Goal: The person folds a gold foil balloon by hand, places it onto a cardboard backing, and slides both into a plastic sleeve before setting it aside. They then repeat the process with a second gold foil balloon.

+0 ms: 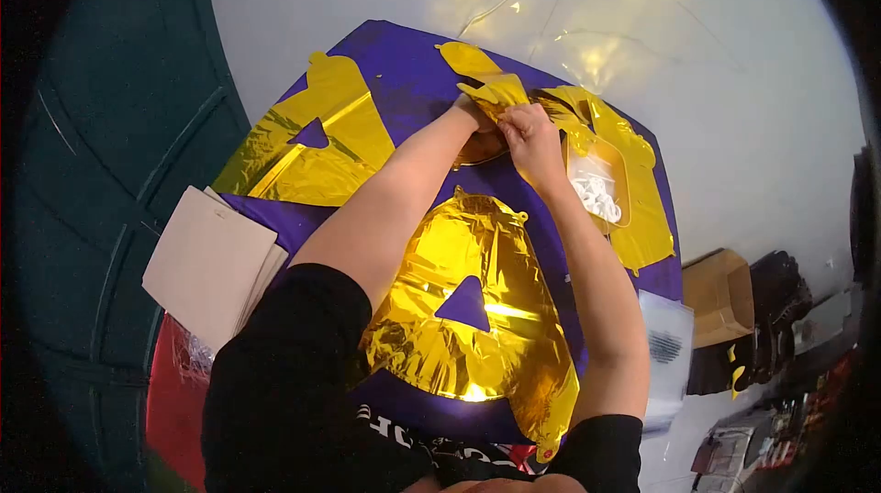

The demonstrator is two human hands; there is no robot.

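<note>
Both of my hands are at the far side of the purple-covered table, on a crumpled gold foil balloon (503, 89). My right hand (532, 133) is closed, its thumb and fingers pinching the foil's near edge. The foil partly covers my left hand (472, 117), so its fingers are hidden. Between my forearms lies a flat gold foil balloon (431, 273), shaped like a letter A with a triangular hole. A yellow tray (625, 183) beside my right wrist holds white curled pieces (596, 197) that look like ribbon or straws.
Another flat gold foil balloon (349, 158) lies at the left, and more gold foil (647, 227) at the right under the tray. Cardboard sheets (209, 254) sit at the left edge. A clear plastic packet (667, 346) and a cardboard box (718, 296) are at the right.
</note>
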